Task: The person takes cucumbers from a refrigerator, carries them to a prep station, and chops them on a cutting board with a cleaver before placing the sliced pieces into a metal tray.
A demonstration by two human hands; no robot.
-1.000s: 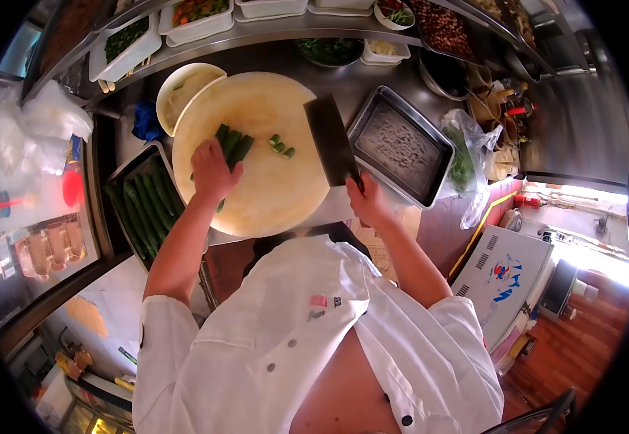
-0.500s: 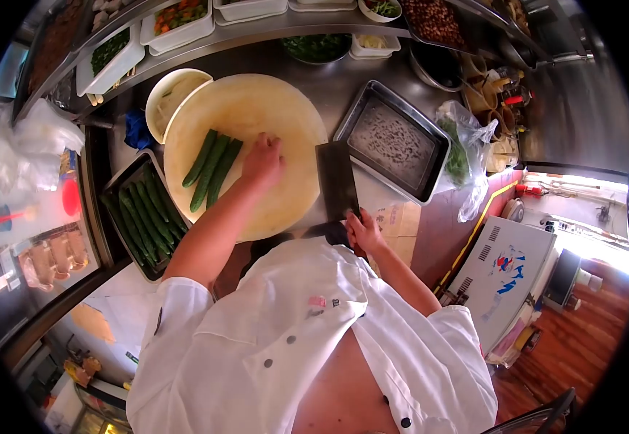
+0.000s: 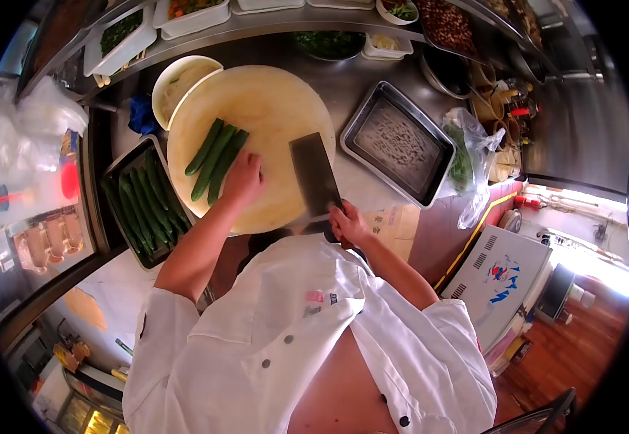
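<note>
Several dark green cucumbers (image 3: 214,153) lie side by side on the round cutting board (image 3: 278,98). My left hand (image 3: 246,178) rests on the board just right of them, fingers curled in, and I see nothing held in it. In my right hand (image 3: 351,223) is the handle of a cleaver (image 3: 315,172). Its wide, dark blade lies flat over the board's right side, apart from the cucumbers. At the board's left, a metal tray (image 3: 117,165) holds more whole cucumbers (image 3: 148,202).
A shallow metal tray (image 3: 437,189) with droplets on its bottom sits right of the board. Behind the board's left edge stands a white bowl (image 3: 166,76). A plastic bag of greens (image 3: 461,159) lies farther right. Food containers (image 3: 115,54) line the shelf above.
My right hand has brought the cleaver leftward, from the board's right edge to over the board. My left hand has moved left and toward me, closer to the cucumbers.
</note>
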